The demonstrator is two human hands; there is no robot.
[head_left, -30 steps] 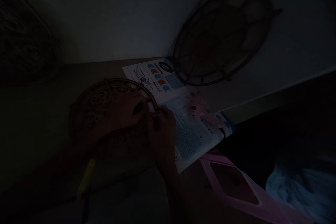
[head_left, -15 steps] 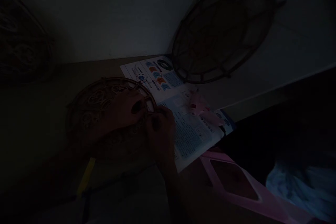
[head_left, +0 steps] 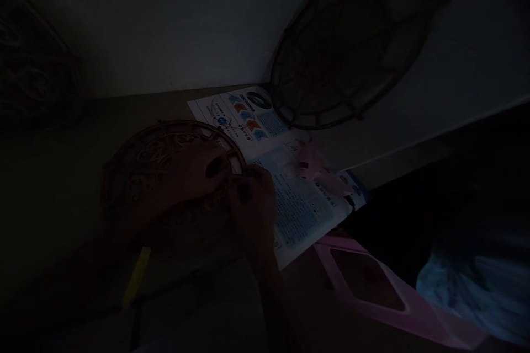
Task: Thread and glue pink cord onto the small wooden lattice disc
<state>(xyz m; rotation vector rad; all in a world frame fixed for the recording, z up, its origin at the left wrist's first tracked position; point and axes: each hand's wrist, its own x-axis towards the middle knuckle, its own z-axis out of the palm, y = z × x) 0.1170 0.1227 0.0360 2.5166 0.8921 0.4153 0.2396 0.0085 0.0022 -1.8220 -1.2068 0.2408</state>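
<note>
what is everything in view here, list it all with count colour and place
round lattice frame: one, reddish brown, under the hands
round frame with spokes: one, dark brown, tilted by the right wall
dark lattice frame: one, brownish, left edge
printed paper: sheet count unclear, white and blue with orange, centre
pink object: one, shape unclear, on the paper
pink panel with an opening: one, lower right
yellow strip: one, lower left
cloth: one, pale blue, lower right corner
left hand: one, over the lattice
right hand: one, at the lattice frame's right rim
</note>
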